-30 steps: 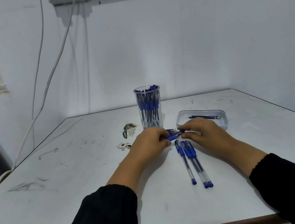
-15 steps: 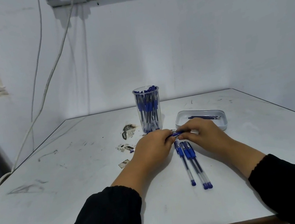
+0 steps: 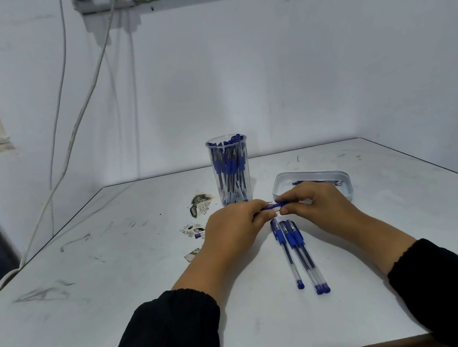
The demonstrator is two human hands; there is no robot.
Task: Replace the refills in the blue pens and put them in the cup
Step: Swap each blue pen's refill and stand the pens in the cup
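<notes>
My left hand (image 3: pixel 233 225) and my right hand (image 3: pixel 316 205) meet over the table and together pinch one blue pen (image 3: pixel 275 205) held crosswise between their fingertips; most of it is hidden by the fingers. Three blue pens (image 3: pixel 297 252) lie side by side on the table just below my hands, caps toward me. Behind my left hand stands a clear cup (image 3: pixel 230 170) holding several blue pens. A shallow white tray (image 3: pixel 346 186) with thin refills (image 3: pixel 317 182) in it sits behind my right hand.
Small scraps and a dark burn mark (image 3: pixel 201 202) lie left of the cup. The white table (image 3: pixel 118 277) sits in a wall corner, its front edge close to me. White cables (image 3: pixel 69 131) hang down the wall at the left.
My left hand has shifted slightly right and forward, and both hands keep hold of the same pen. A small scrap on the table came into view beside my left wrist.
</notes>
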